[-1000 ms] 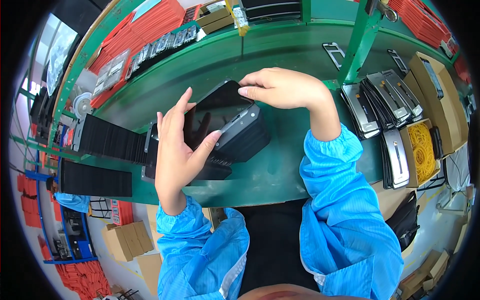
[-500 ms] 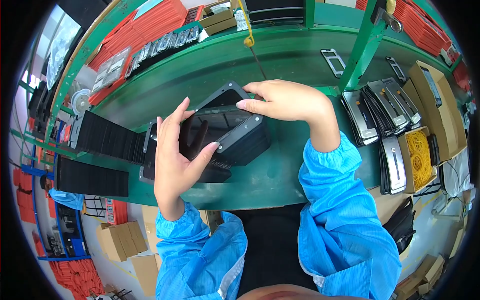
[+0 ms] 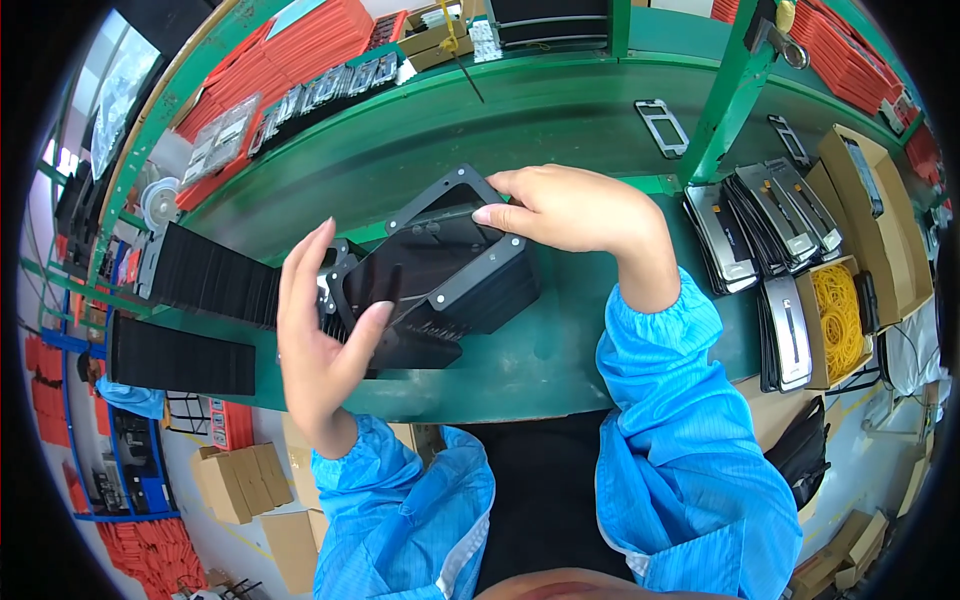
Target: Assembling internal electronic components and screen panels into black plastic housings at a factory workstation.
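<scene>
One dark panel (image 3: 425,258), held by a corner

It lies over one black stack (image 3: 510,290) on the counter (image 3: 560,350), its far right corner pinched in the right hand (image 3: 578,208). The left hand (image 3: 320,345), fingers (image 3: 302,270) spread wide, grips nothing, just left. I count two more stacks (image 3: 205,275) farther left.

Right of the right fingers (image 3: 520,183), an open brown cardboard box (image 3: 832,378) holds tangled thin yellow loops (image 3: 838,310); beyond the left fingers (image 3: 308,255), flat red pieces (image 3: 325,38) lie stacked, a round white object (image 3: 158,203) farther left.
</scene>
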`<act>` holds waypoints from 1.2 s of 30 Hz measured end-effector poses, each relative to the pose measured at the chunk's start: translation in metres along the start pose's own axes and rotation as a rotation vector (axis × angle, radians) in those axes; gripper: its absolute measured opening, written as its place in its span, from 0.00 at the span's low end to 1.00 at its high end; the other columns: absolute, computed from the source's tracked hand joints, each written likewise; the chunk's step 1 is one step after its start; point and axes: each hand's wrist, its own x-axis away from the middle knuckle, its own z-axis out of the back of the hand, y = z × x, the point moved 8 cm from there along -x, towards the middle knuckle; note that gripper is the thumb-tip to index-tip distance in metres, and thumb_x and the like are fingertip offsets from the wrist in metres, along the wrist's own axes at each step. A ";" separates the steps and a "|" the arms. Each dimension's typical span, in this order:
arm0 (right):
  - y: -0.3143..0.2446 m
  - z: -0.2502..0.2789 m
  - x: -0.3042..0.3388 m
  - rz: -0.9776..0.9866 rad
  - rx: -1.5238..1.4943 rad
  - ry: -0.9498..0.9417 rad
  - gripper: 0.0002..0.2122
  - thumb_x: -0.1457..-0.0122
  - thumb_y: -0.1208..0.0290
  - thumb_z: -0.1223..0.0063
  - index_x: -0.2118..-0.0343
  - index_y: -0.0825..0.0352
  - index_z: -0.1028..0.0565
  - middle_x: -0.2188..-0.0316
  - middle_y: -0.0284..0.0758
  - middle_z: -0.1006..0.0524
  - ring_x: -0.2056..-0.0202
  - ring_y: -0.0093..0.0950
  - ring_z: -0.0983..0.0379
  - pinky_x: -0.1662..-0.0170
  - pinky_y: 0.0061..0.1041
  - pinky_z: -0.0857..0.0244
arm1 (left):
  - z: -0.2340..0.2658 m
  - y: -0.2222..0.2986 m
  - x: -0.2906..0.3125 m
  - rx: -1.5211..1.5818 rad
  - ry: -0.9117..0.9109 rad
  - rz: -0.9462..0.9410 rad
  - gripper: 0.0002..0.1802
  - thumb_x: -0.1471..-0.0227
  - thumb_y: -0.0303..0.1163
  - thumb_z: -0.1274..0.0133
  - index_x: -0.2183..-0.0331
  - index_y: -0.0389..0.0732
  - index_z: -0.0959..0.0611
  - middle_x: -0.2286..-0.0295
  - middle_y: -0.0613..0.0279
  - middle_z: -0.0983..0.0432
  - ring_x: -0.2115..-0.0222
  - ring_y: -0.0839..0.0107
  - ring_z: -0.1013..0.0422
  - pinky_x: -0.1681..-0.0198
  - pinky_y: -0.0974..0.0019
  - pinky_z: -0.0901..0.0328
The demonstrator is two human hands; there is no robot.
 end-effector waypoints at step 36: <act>-0.117 -0.015 0.049 0.730 -0.517 -0.451 0.12 0.33 0.62 0.41 0.60 0.69 0.21 0.47 0.48 0.26 0.50 0.42 0.24 0.46 0.37 0.31 | -0.042 -0.070 0.049 0.711 0.250 0.152 0.22 0.56 0.32 0.44 0.57 0.36 0.15 0.44 0.42 0.32 0.37 0.54 0.39 0.35 0.55 0.45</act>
